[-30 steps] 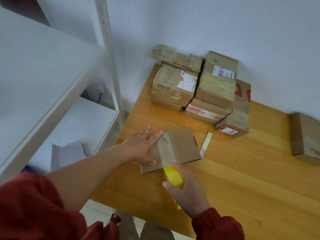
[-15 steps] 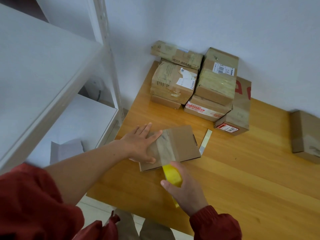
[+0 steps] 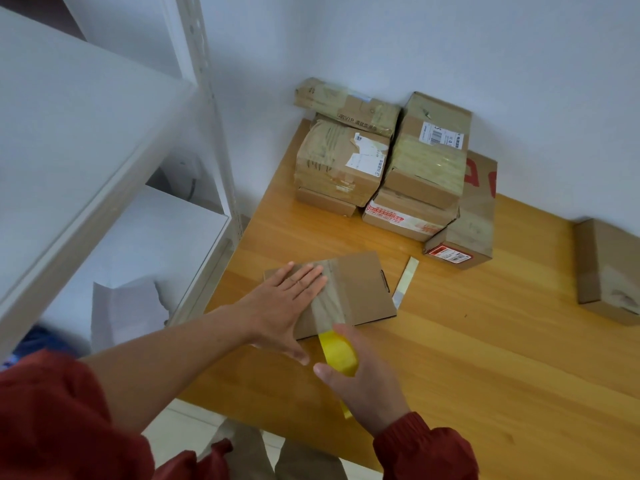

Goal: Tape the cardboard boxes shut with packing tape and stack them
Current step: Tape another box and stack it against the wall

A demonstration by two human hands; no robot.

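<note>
- Flat cardboard box (image 3: pixel 360 289): lies on the wooden table (image 3: pixel 485 358) near its left front corner. The long axis runs left to right, with the right end angled slightly away from the person.
- Tape strip (image 3: pixel 329 299): crosses the box along its short axis, from the far edge to the near edge, and meets the yellow tape roll (image 3: pixel 339 355).
- Left hand (image 3: pixel 287 303): flat, fingers straight and together, pressing on the box's left part; the fingertips reach the strip.
- Right hand (image 3: pixel 367 386): curled round the roll at the box's near edge. The hands are close but apart.
- Hidden: the left hand covers the box's left end, and the right hand covers most of the roll.
- Stacked boxes (image 3: pixel 398 168) stand against the wall.
</note>
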